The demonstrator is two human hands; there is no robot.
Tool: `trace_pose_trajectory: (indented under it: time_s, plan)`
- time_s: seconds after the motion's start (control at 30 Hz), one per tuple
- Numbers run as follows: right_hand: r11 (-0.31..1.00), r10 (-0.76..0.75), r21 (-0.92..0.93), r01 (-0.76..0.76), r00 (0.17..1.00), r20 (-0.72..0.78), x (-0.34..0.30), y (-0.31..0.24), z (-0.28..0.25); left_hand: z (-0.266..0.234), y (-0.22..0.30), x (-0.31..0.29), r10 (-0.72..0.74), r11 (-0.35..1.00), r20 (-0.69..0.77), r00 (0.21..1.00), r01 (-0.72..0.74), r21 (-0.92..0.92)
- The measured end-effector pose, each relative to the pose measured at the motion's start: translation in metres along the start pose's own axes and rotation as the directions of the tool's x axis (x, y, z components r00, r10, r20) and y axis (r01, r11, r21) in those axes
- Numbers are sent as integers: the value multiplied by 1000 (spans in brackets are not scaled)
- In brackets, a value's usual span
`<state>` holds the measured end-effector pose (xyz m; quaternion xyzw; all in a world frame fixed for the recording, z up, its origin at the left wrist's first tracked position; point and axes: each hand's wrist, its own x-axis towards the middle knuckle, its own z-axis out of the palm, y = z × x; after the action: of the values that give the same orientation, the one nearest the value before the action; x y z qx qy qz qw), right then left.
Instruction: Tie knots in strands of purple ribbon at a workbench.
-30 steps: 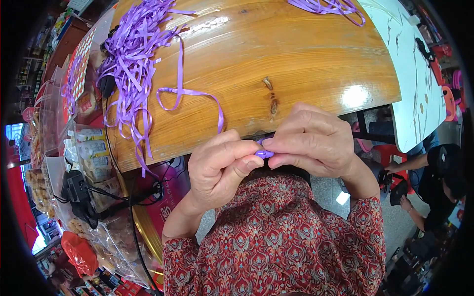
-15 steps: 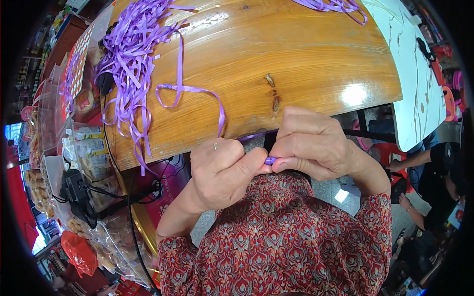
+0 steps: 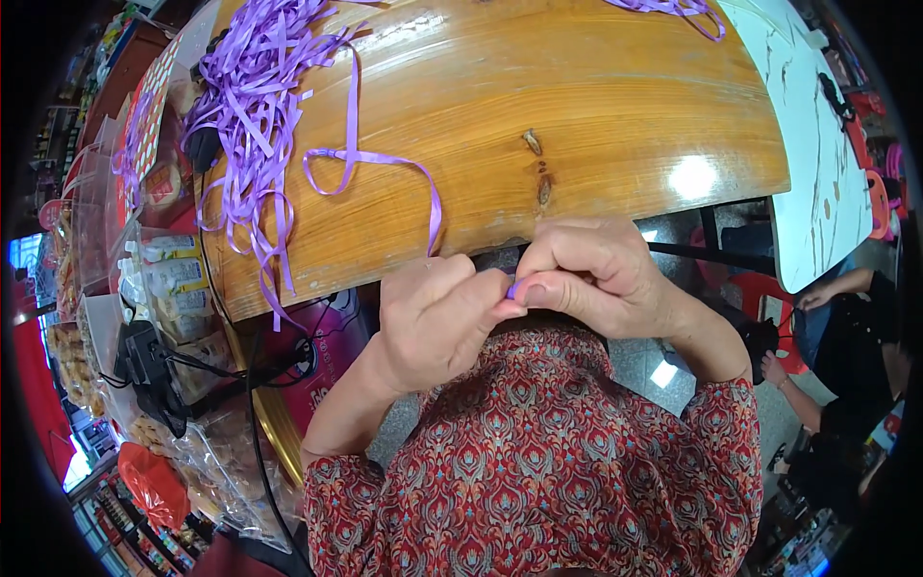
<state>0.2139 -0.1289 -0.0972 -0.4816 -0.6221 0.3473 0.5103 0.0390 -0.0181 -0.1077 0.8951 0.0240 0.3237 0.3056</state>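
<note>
Between my two hands, just off the near edge of the wooden table (image 3: 654, 125), a small bit of purple ribbon (image 3: 512, 288) shows at the fingertips. My left hand (image 3: 433, 313) is closed on it, thumb against curled fingers. From the right, my right hand (image 3: 596, 279) pinches the same ribbon with thumb and forefinger. The fingertips nearly touch and hide most of the piece. A loose strand (image 3: 394, 162) loops across the tabletop and runs down behind my left hand. At the table's left lies a big tangled heap of purple ribbons (image 3: 255, 96).
More purple ribbons (image 3: 673, 8) lie at the far right. A white marbled table (image 3: 817, 183) adjoins on the right, with a person in dark clothes (image 3: 856, 327) beyond. On the left stand packaged goods (image 3: 181, 288), a black device with cables (image 3: 149, 370) and a red plastic bag (image 3: 154, 484).
My hands have drawn closer together, and the right hand has shifted slightly left. Less of the ribbon shows between the fingertips.
</note>
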Motion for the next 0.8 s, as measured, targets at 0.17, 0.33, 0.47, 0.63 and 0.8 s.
trace_pose_trajectory:
  time_s: [0.17,0.33,0.47,0.63,0.8]
  plan:
    - [970,159,171,-172,983,88,3,5,-14,1,-3,-1,-160,983,-37,986,156,-99]
    - [991,123,47,-123,992,-8,1,6,-12,0,-5,-3,-181,973,-32,983,174,-154]
    - [998,6,-69,-12,997,-79,1,5,-9,0,-3,1,-179,972,-24,984,173,-158]
    - [974,-146,-194,118,980,-138,4,7,-5,4,-1,1,-307,911,-31,951,285,-297]
    - [959,-164,-261,110,968,-193,0,5,-3,8,3,-10,-393,840,-12,920,353,-413]
